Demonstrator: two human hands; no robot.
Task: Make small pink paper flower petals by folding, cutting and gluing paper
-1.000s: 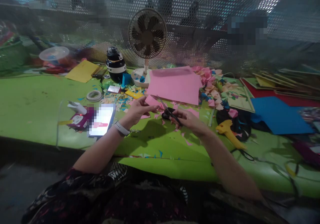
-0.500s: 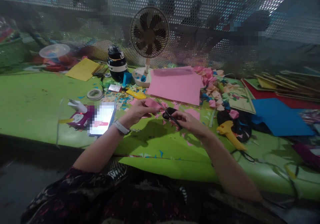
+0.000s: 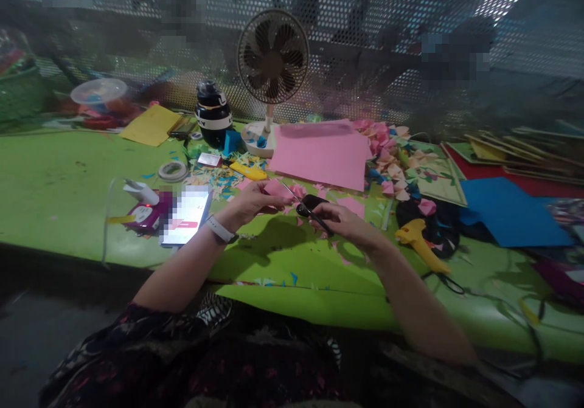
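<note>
My left hand (image 3: 258, 201), with a white watch on its wrist, pinches a small piece of pink paper (image 3: 277, 188) above the green table (image 3: 269, 262). My right hand (image 3: 340, 219) is closed around the black handles of a pair of scissors (image 3: 319, 221). The blades point up and left, next to the pink piece. Pink scraps lie on the table below and around both hands. Behind them is a large pink sheet (image 3: 319, 155).
A fan (image 3: 272, 58) and a black bottle (image 3: 213, 116) stand at the back. On the left are a phone (image 3: 187, 213) and a tape roll (image 3: 173, 171). A yellow glue gun (image 3: 422, 247) and blue sheets (image 3: 513, 213) lie on the right.
The scissor blades have shifted slightly at the pink piece, and their tip sits a little further left. Both hands have stayed nearly in place, keeping their holds.
</note>
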